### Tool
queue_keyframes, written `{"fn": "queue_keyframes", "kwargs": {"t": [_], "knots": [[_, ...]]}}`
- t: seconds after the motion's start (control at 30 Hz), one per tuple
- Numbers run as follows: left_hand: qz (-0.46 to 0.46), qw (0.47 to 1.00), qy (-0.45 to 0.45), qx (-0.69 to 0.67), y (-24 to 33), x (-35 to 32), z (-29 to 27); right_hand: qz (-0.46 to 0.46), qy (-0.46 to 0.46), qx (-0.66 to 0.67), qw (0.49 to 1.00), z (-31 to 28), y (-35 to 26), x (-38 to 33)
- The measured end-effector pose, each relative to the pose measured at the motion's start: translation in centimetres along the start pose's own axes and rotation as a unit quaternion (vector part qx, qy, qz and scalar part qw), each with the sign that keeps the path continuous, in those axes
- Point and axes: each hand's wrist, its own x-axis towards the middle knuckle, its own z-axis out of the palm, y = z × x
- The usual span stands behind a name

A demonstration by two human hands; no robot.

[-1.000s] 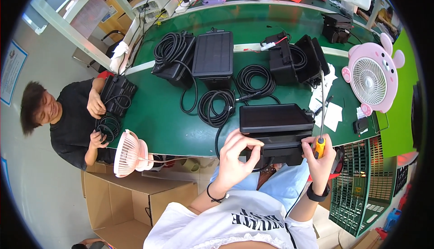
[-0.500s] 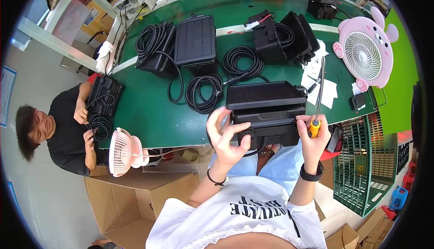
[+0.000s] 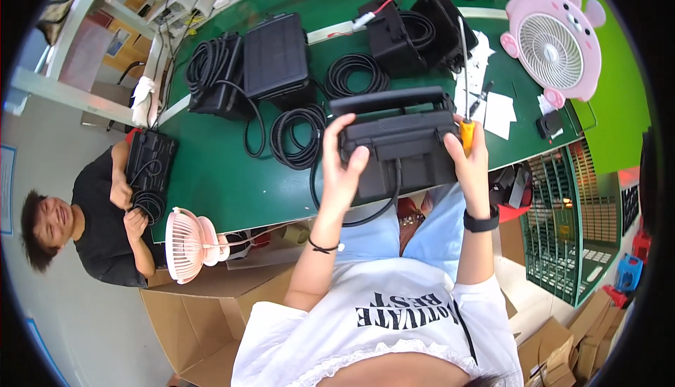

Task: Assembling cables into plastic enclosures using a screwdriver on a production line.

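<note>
A black plastic box (image 3: 406, 149) with a hinged flat panel (image 3: 401, 100) along its far side is tilted up at the table's front edge. A black cable (image 3: 398, 176) runs from its near face and loops below. My left hand (image 3: 341, 172) grips the box's left end, thumb on the near face and fingers around the side. My right hand (image 3: 472, 165) holds the right end with its thumb, while a screwdriver (image 3: 467, 138) with an orange handle is tucked in the same hand, its long shaft pointing away from me.
Coiled black cables (image 3: 299, 137) and more black boxes (image 3: 276, 56) lie on the green table (image 3: 218, 190). A pink animal-shaped fan (image 3: 555, 42) stands at right, a small pink fan (image 3: 188, 245) at the left edge. At far left a co-worker (image 3: 105, 211) handles another box. Green crates (image 3: 562, 225) stand right.
The box has tipped back, showing more of its near face. My left hand has gone from spread fingers to a grip on its left end. The whole view has shifted slightly.
</note>
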Motion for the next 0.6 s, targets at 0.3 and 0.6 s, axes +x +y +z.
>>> {"fn": "queue_keyframes", "kwargs": {"t": [0.3,0.6], "knots": [[-0.002,0.999,-0.033,0.007,-1.1,0.9,-1.0,0.031,0.007,0.005,0.999,-0.1,0.2,0.2],[-0.015,0.981,-0.015,0.191,-0.1,0.9,-1.4,0.031,-0.019,-0.018,0.999,0.0,0.4,1.6]]}}
